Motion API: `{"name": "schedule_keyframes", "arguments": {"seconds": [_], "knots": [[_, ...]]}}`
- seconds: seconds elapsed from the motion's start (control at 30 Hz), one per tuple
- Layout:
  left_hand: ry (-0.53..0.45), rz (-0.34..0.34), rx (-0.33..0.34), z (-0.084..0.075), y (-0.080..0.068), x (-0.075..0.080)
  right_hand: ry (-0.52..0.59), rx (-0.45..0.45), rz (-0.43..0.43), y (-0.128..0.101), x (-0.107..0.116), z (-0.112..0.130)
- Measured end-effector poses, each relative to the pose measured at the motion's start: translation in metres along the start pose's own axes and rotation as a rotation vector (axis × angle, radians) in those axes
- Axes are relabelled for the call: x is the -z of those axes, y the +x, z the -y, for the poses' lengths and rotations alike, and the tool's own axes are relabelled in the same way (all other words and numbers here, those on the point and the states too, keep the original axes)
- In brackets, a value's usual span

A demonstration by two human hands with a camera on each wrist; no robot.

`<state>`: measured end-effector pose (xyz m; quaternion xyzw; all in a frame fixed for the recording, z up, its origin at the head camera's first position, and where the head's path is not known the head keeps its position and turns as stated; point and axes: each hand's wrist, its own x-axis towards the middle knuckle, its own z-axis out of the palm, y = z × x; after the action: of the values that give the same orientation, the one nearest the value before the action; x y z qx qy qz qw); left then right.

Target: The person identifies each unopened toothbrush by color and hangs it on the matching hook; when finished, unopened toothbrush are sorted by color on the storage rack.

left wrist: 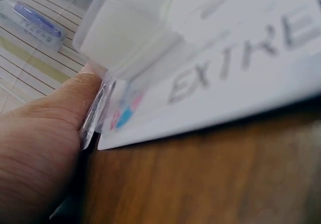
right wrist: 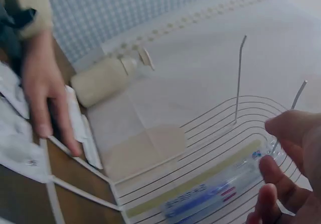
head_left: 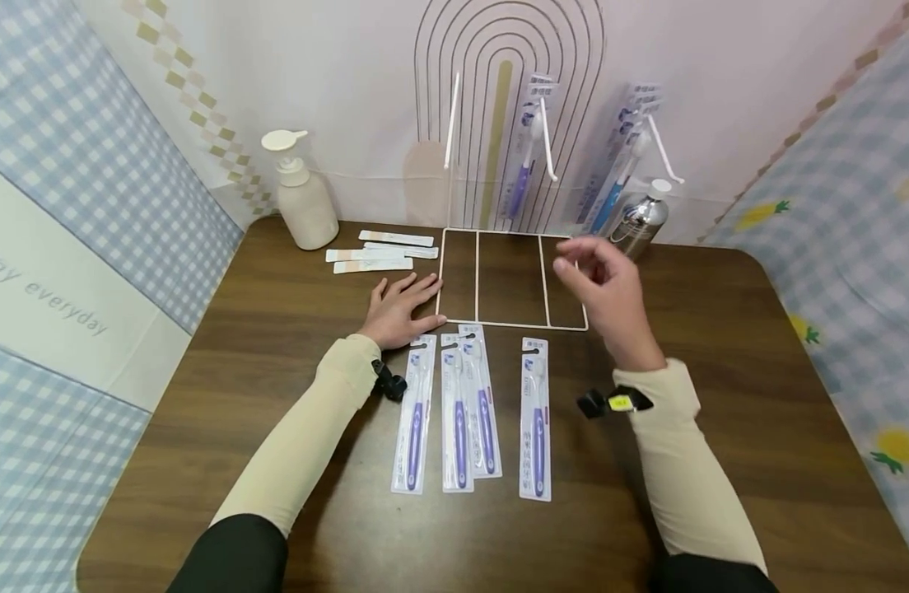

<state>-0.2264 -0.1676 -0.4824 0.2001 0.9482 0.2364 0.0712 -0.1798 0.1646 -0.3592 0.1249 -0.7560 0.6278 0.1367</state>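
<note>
My left hand (head_left: 401, 313) lies with fingers spread at the left front corner of a white wire rack (head_left: 514, 325), fingertips right at its frame. Beside its thumb in the left wrist view is a packaged toothbrush card (left wrist: 200, 83), very close and blurred. My right hand (head_left: 610, 288) is raised over the rack's right side, fingers loosely bent with nothing between them. A packaged purple toothbrush (head_left: 524, 169) hangs from the rack's middle hook (head_left: 547, 140); packaged blue toothbrushes (head_left: 613, 189) hang from the right hook (head_left: 664, 150). The left hook (head_left: 452, 119) also points forward.
Several packaged purple toothbrushes (head_left: 536, 420) lie on the brown table (head_left: 277, 461) in front of the rack. Small flat sachets (head_left: 373, 265) lie left of it, near a cream pump bottle (head_left: 306, 206). A silver bottle (head_left: 640, 222) stands behind the right hand.
</note>
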Motion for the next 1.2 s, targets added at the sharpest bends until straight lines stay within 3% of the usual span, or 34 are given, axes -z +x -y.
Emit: {"name": "schedule_keyframes", "arguments": {"seconds": [0.1,0.23,0.37,0.47,0.6,0.87,1.1,1.2], "knots": [[0.003,-0.003,0.003,0.002,-0.001,-0.001,-0.024,-0.041,0.035,-0.027,0.002,-0.011],[-0.008,-0.005,-0.001,0.002,-0.002,-0.002,-0.231,-0.105,0.119,-0.053,0.005,-0.034],[-0.006,-0.012,0.001,0.000,-0.001,-0.003,-0.464,-0.167,0.293,-0.068,0.008,-0.053],[-0.005,-0.005,-0.001,0.000,0.000,-0.002,-0.559,-0.215,0.409,-0.078,0.010,-0.063],[-0.005,-0.007,-0.007,0.000,0.001,-0.001,-0.637,-0.236,0.451,-0.089,0.008,-0.072],[-0.008,-0.020,0.005,0.003,-0.002,0.002,-0.593,-0.172,0.351,-0.097,-0.003,-0.083],[-0.008,-0.018,0.001,0.001,-0.001,0.001,-0.403,-0.219,0.296,-0.094,0.001,-0.081],[-0.012,-0.015,-0.005,-0.001,0.001,0.000,-0.339,-0.189,0.270,-0.092,0.004,-0.073]]}}
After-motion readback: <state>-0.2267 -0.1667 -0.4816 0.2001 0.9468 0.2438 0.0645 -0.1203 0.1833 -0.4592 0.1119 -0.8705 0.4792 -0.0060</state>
